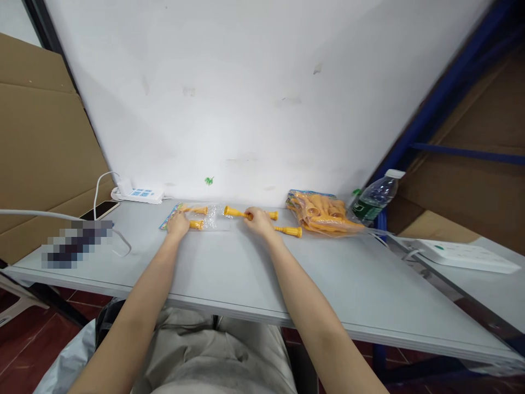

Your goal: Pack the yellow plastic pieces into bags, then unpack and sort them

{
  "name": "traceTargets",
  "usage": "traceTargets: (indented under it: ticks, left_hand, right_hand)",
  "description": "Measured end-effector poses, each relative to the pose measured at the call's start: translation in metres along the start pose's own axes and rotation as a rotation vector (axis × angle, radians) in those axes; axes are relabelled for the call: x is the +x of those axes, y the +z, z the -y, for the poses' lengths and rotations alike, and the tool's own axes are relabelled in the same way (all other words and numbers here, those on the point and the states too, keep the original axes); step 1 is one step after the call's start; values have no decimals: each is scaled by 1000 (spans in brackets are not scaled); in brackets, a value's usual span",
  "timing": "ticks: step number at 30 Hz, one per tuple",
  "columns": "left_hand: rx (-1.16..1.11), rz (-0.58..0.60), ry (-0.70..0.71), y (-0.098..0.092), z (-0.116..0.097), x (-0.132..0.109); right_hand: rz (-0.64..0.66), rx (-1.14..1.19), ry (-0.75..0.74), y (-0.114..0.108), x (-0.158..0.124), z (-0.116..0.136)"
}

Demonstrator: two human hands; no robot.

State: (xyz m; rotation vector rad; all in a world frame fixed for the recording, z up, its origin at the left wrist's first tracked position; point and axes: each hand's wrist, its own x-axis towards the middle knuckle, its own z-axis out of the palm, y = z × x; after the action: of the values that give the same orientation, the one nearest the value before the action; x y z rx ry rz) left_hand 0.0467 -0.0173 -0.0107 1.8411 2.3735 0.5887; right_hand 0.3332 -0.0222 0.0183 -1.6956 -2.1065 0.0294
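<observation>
Yellow all over, the piece (230, 212) has a skinny neck and a wide, cup-shaped end. The right hand (258, 220) pinches it at twelve o'clock on the grey desk (233, 273). At eleven, the left hand (178, 225) touches a clear bag (217, 221); I can't tell if it grips.

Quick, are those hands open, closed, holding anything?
Left hand: on the clear bag; open or closed can't be told.
Right hand: closed, holding a yellow piece.
</observation>
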Motion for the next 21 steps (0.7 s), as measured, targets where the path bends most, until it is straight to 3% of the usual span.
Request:
traceTargets:
  ticks: [5,10,14,17,21]
  left_hand:
    - [21,-4,18,-1,-1,-2]
    - [48,-6,88,-4,-7,-5]
    - [11,-21,225,-1,-12,-7]
    - [-58,37,338,2,-16,-10]
    - [-93,166,341,4,-19,-12]
  right_hand:
    - [115,-74,-141,1,-3,13]
    - [127,-117,-75,-2,-5,23]
    - [120,-133,-24,-5,-6,27]
    - [125,-125,-20,-5,-7,28]
    - [137,-113,-12,-3,-6,29]
